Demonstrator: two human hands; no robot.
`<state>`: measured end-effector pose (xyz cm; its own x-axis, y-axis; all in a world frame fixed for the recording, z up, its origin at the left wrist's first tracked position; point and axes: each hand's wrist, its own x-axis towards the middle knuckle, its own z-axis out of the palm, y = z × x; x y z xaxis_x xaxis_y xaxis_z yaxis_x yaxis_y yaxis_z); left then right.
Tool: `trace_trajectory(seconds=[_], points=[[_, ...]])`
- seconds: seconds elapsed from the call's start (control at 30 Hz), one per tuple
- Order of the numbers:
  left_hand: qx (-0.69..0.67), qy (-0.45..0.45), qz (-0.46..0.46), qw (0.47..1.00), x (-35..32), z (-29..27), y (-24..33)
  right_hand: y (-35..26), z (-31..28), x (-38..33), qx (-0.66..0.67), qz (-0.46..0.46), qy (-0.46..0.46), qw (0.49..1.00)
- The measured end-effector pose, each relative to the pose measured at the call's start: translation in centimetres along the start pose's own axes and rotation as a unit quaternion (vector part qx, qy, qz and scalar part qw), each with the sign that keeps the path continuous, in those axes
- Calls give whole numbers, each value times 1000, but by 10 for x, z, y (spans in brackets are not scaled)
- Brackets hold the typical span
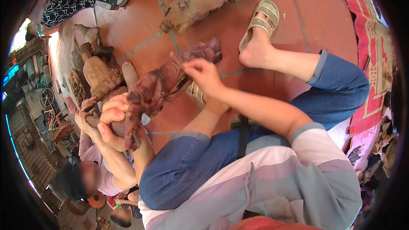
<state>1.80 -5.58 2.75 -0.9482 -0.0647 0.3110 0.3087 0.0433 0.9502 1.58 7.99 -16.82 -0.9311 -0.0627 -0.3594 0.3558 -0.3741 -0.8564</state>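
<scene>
A dark reddish-brown carved wooden figure (164, 81) lies slantwise above my knees, its surface full of deep folds and relief. My left hand (113, 121) is wrapped round its near left end, fingers curled over the wood. Over the middle of the carving is my right hand (204, 74), its thumb and fingers pinched together. A small thin brownish piece (175, 58) shows at those fingertips, against the wood; its kind cannot be made out.
On the left, a co-worker's hands (87, 117) are at a paler carved wooden figure (100, 74). A large rough wood carving (196, 2) lies on the red tiled floor (136, 12). My sandalled foot (260, 38) is at right, near a red patterned mat (370, 55).
</scene>
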Motion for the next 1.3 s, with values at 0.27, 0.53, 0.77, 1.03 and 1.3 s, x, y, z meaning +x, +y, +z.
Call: trace_trajectory(seconds=[0.27,0.53,0.77,1.03,1.3], points=[[18,20,2,1000,-1,3,-1,-23,8,-12,67,76,-14,995],[55,15,12,998,-6,5,13,-42,11,-16,59,171,-36,983],[48,-8,6,999,-1,2,13,-30,12,4,0,56,-22,998],[32,2,6,999,4,8,7,-35,5,27,-77,60,-13,995],[74,17,19,997,7,7,7,-32,11,22,-61,-18,-7,998]])
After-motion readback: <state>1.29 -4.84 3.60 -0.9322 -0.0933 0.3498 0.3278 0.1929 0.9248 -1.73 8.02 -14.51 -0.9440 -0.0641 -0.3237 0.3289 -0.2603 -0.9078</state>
